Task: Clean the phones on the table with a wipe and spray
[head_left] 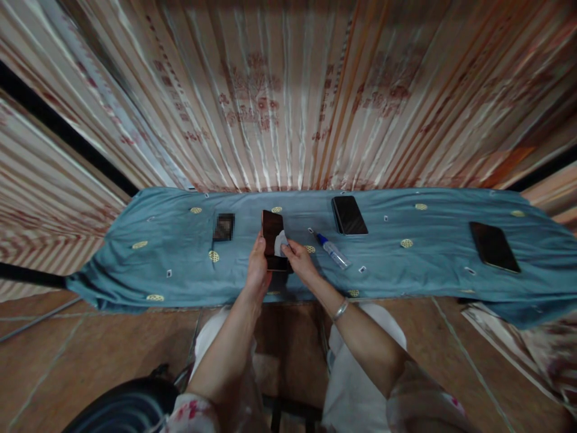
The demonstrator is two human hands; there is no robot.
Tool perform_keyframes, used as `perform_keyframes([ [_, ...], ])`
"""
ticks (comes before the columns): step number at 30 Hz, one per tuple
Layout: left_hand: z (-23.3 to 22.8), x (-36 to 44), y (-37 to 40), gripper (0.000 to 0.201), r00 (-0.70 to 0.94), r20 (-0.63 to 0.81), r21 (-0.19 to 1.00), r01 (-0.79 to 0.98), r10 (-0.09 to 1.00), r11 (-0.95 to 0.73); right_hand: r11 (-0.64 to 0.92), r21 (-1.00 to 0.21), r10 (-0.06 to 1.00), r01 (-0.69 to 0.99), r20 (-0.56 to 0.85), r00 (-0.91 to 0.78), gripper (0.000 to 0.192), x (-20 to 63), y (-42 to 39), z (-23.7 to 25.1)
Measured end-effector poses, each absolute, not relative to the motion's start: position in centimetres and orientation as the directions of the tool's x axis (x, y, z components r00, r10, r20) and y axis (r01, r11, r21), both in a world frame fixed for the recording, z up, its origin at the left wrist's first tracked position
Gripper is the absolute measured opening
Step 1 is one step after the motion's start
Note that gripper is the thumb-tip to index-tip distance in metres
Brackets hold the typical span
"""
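A dark smartphone is held upright by its left edge in my left hand, above the cloth-covered table. My right hand pinches a small whitish wiping cloth that lies against the phone's screen. Part of the screen is hidden behind this cloth and my fingers. To the right of my right hand, a clear spray bottle with a blue top lies on its side on the table.
The table wears a blue-green cloth with yellow patterns. Another dark phone lies behind the bottle, and a black phone at far right. A pixelated dark rectangle is at left. Striped curtains hang behind.
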State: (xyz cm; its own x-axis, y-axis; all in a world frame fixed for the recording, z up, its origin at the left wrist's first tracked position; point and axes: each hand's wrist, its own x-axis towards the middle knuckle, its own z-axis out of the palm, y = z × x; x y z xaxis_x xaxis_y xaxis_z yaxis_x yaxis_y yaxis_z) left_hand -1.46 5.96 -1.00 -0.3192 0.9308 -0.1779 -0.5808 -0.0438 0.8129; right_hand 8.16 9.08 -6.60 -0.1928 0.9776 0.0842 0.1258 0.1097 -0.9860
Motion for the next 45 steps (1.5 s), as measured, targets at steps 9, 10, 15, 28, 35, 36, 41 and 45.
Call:
perform_keyframes([
  [9,-0.3,-2.7,6.6,0.038,-0.377,-0.294,0.786,-0.618,0.878,-0.002,0.13,-0.975,0.96,0.181,0.078,-0.27,0.031,8.8,6.5,-6.1],
  [10,-0.3,-2.8,6.7,0.037,-0.375,-0.306,0.78,-0.625,0.875,0.005,0.139,-0.972,0.956,0.188,0.081,-0.283,0.031,9.0,6.3,-5.9],
  [15,-0.3,-3.1,7.1,0.035,-0.371,-0.316,0.779,-0.627,0.873,0.016,0.17,-0.962,0.934,0.215,0.087,-0.347,0.031,9.3,5.5,-5.4],
  [28,-1.1,-1.5,5.3,0.034,-0.178,-0.268,0.769,-0.632,0.947,0.098,0.147,-0.936,0.987,0.32,0.118,-0.109,0.038,9.6,8.9,-5.7],
  [35,-0.2,-0.8,3.9,0.042,-0.088,-0.304,0.757,-0.627,0.949,0.184,0.126,-0.88,0.991,0.459,0.128,-0.026,0.051,10.1,11.7,-6.0],
  [36,0.0,-0.8,3.7,0.044,-0.064,-0.311,0.753,-0.625,0.948,0.205,0.128,-0.881,0.991,0.456,0.134,-0.02,0.052,10.2,12.0,-5.9],
  [41,0.4,-0.7,3.0,0.043,-0.018,-0.342,0.756,-0.599,0.94,0.264,0.214,-0.862,0.974,0.459,0.227,-0.027,0.054,10.4,12.7,-5.1],
  [45,0.4,-0.7,3.2,0.042,-0.012,-0.345,0.755,-0.598,0.939,0.27,0.357,-0.773,0.932,0.524,0.333,-0.144,0.056,9.9,11.9,-4.1],
])
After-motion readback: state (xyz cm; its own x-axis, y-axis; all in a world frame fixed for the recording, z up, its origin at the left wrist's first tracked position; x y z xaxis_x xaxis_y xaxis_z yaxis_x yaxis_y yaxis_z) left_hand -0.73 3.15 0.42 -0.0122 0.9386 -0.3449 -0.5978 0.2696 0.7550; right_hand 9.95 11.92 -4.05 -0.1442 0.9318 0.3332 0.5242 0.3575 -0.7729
